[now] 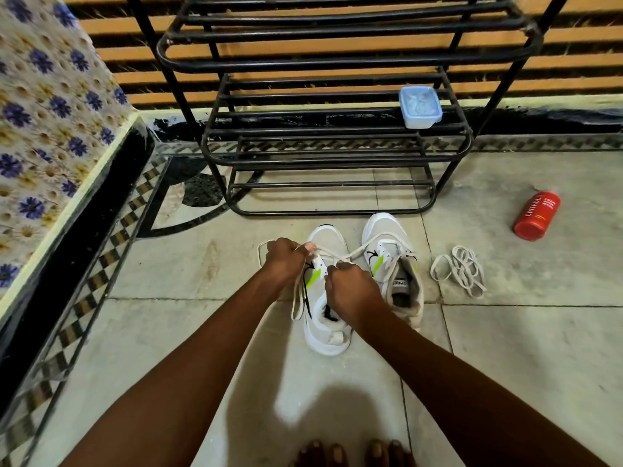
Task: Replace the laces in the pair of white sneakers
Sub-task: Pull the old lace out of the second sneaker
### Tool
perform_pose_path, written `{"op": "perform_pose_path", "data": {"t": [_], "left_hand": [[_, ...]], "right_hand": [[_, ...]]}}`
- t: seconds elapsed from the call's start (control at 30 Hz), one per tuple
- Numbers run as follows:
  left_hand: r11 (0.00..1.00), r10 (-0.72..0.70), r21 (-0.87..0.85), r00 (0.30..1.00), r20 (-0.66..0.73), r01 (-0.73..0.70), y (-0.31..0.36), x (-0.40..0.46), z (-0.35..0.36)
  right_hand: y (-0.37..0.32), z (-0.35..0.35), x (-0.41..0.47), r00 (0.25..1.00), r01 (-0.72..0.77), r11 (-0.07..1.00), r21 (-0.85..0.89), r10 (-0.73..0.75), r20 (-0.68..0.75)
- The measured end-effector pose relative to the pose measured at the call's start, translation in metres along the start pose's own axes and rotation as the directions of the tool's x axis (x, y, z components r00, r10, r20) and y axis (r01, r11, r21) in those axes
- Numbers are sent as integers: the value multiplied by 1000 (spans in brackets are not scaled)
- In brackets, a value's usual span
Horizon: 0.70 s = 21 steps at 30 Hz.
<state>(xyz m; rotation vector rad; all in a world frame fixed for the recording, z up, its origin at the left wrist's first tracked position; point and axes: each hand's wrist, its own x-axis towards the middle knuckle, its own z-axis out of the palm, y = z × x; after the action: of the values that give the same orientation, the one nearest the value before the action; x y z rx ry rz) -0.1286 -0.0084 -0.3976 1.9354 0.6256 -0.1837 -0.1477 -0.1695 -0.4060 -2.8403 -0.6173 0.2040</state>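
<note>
Two white sneakers with neon-green and black marks stand side by side on the tiled floor. Over the left sneaker (325, 326) my left hand (285, 261) pinches a white lace (298, 298) near the front eyelets. My right hand (350, 286) grips the same lace over the shoe's tongue. One strand runs from my hands across to the right sneaker (392, 261) and loops over its toe. Another loop trails on the floor left of my left hand. A loose bundle of white laces (460, 271) lies on the floor to the right of the shoes.
A black metal shoe rack (330, 156) stands just behind the sneakers, with a pale blue lidded box (419, 107) on a shelf. A red bottle (536, 215) lies on the floor at the right. A floral-covered ledge (50, 129) runs along the left. My toes (354, 453) show at the bottom.
</note>
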Motion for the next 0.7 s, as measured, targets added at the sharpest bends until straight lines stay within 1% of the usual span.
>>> {"op": "perform_pose_path", "data": {"t": [0.07, 0.13, 0.2, 0.3, 0.4, 0.5, 0.57, 0.7], "left_hand": [[999, -14, 47, 998, -69, 17, 7, -2, -1], [999, -40, 29, 995, -91, 42, 14, -7, -2], [995, -85, -54, 993, -78, 81, 17, -12, -2], [959, -159, -244, 986, -45, 144, 21, -18, -4], [896, -164, -425, 985, -52, 127, 37, -27, -12], [831, -96, -553, 995, -40, 57, 61, -40, -26], [755, -11, -656, 1000, -18, -4, 77, -48, -35], [611, 183, -777, 982, -48, -151, 103, -61, -54]], "right_hand": [[0, 0, 1, 1000, -4, 1000, -8, 4, 15], [-1, -1, 3, 999, -5, 999, -32, 6, 37], [-4, -2, 4, 998, -7, 999, -43, 10, 66], [-6, -3, 5, 996, -16, 999, -44, 20, 85], [-5, -3, 5, 995, -22, 998, -56, 27, 93], [-5, -3, 6, 994, -24, 998, -62, 30, 101], [-5, -3, 7, 994, -31, 998, -61, 37, 102], [-3, -1, 8, 995, -28, 998, -57, 33, 90]]}}
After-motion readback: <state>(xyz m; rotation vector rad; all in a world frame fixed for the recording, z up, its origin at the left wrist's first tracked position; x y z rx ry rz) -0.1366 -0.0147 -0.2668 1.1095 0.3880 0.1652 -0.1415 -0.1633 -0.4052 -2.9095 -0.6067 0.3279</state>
